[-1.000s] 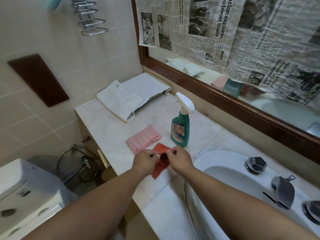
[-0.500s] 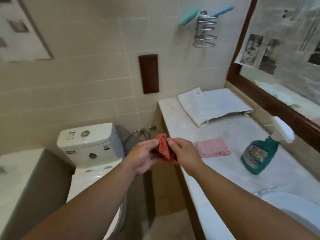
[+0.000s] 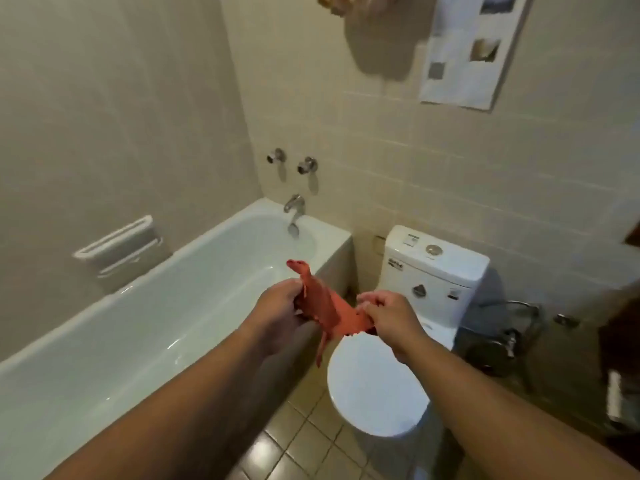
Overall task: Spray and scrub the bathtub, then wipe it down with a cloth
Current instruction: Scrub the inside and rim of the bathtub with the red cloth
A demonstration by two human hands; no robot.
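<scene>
A red cloth [image 3: 329, 310] hangs stretched between both my hands, in the air over the gap between tub and toilet. My left hand [image 3: 282, 304] grips its left end, with a corner sticking up above the fingers. My right hand [image 3: 389, 315] pinches its right end. The white bathtub [image 3: 114, 303] runs along the left wall, its spout [image 3: 293, 204] and two wall taps [image 3: 291, 161] at the far end. The spray bottle is out of view.
A white toilet [image 3: 379, 382] with closed lid and cistern [image 3: 433, 268] stands right of the tub. A white grab rail [image 3: 114, 242] is on the left wall. Beige floor tiles [image 3: 304, 441] lie below. A hose and valve [image 3: 509, 337] sit right of the toilet.
My view has swung left from the sink counter, past the toilet, to the bathtub. Both hands carried the red cloth along and have pulled it apart.
</scene>
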